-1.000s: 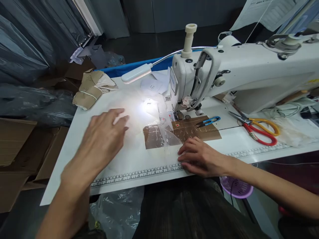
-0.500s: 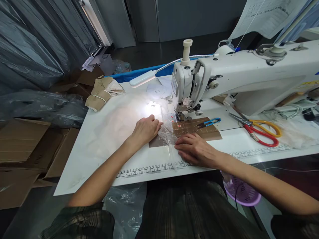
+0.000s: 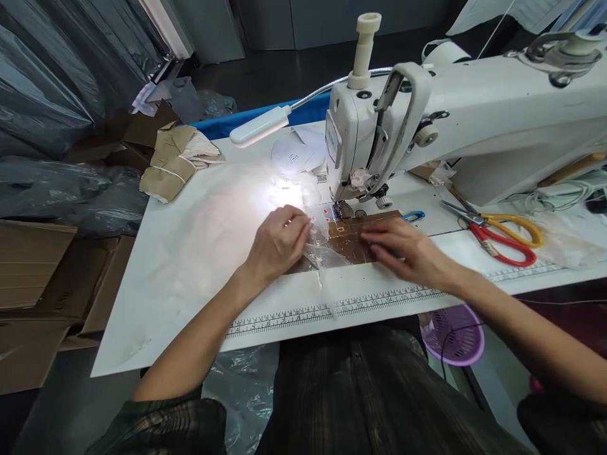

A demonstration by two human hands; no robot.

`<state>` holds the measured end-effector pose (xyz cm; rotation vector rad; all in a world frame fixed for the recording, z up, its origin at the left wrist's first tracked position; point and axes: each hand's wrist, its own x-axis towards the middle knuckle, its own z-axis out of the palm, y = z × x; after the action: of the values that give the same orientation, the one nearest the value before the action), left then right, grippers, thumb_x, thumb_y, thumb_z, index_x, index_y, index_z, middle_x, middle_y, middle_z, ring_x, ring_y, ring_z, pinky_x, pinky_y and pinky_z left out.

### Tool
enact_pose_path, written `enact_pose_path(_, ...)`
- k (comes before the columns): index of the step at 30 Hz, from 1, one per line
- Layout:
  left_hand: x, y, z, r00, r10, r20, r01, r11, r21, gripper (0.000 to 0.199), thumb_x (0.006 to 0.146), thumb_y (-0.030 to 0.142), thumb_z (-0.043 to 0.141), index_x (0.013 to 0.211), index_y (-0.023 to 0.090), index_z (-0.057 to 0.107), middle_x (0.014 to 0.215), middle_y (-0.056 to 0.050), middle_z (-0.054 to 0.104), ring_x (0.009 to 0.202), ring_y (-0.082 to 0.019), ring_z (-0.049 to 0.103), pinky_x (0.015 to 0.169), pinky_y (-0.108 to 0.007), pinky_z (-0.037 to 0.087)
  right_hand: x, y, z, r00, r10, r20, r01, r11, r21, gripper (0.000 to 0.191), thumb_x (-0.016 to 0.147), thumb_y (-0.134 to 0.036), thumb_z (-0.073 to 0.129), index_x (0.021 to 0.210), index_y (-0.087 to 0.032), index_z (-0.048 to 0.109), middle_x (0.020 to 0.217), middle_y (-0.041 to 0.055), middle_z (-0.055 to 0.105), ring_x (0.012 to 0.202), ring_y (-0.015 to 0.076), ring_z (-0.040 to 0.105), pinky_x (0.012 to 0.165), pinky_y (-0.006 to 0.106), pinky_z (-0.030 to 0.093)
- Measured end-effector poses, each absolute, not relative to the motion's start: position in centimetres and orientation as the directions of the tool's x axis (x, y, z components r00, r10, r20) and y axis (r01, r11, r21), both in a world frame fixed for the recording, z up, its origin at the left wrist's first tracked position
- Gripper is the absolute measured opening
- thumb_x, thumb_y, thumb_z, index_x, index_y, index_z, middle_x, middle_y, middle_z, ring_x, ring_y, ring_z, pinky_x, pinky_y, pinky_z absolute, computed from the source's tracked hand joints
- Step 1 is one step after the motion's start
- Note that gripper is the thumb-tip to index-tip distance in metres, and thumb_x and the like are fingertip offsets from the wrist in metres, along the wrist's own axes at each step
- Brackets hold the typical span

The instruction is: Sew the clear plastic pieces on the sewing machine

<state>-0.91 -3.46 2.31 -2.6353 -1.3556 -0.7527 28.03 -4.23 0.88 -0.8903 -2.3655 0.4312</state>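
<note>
My left hand is closed in a pinch on thin, see-through fabric just left of the sewing machine needle area. The sheer fabric trails over a brown sheet toward the table's front edge. Over the right part of that sheet hovers my right hand, its fingers stretched out and slightly parted. It covers most of the thread snips, whose blue handle loop shows behind the fingers. A pale, fluffy pile of sheer fabric lies left of my left hand, partly washed out by the lamp.
Red-and-yellow-handled scissors lie at the right. A lit lamp hangs over the fabric. A tied tan bundle sits at the back left, and a printed ruler runs along the front edge. Cardboard boxes stand left; a purple basket is below.
My right hand has left the sheer fabric and moved right, over the thread snips. The left hand stays at the fabric. The camera view has shifted closer to the machine.
</note>
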Motion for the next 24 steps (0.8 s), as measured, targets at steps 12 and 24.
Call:
enact_pose_path(12,0.3,-4.9,2.4,0.71,0.659,0.248,0.702,-0.689,-0.177,0.027,0.098,0.036,0.054,0.103,0.013,0.065,0.127,-0.017,0.065,0.103,-0.029,0.062,0.089,-0.044,0.043,31.5,-1.1,-1.0,-0.469,0.788,0.399,0.822,0.555,-0.13,0.025,0.097,-0.037,0.046,0.09,-0.021,0.065,0.092,0.0143,0.069,0.089,0.0343,0.061,0.076,0.05,0.044)
enact_pose_path(24,0.0,-4.4,0.9,0.578,0.765,0.284,0.785,-0.616,0.061,0.037,0.104,0.04,0.043,0.128,0.016,0.056,0.138,-0.015,0.059,0.118,-0.025,0.057,0.095,-0.042,0.041,24.8,-2.0,0.8,-0.436,0.876,0.205,0.642,0.462,-0.611,0.021,0.098,-0.04,0.045,0.104,-0.022,0.055,0.064,-0.0005,0.063,0.052,0.0173,0.055,0.052,0.031,0.04)
